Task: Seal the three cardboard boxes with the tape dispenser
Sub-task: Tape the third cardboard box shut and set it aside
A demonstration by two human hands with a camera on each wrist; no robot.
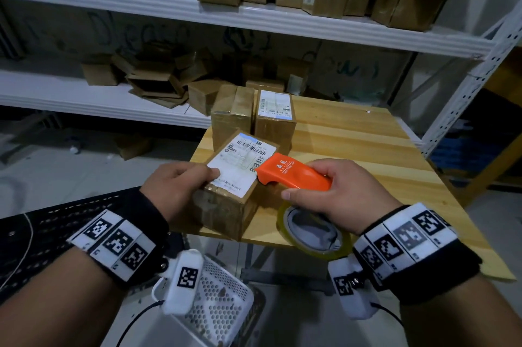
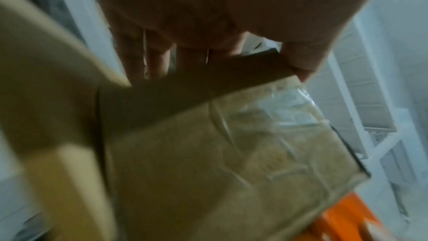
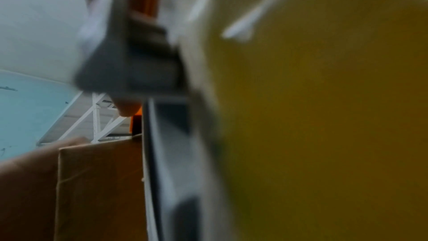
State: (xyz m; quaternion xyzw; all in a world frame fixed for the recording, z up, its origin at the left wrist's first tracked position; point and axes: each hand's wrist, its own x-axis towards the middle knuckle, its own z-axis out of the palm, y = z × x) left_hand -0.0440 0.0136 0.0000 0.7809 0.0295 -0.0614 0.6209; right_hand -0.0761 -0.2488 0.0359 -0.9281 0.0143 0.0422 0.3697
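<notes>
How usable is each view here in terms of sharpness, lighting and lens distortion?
Head view: sharp and dim, with shelf rails bowed by the wide lens; the shipping label and orange tape dispenser read clearly. Left wrist view: soft with motion blur, the palm dark, glare on the taped side of the cardboard box. Right wrist view: heavily blurred, the tape roll fills the frame out of focus.

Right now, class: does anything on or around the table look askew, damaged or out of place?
Yes. The near box sits skewed, overhanging the wooden table at its front edge. On the lower shelf, crushed open cartons lie in a heap.
</notes>
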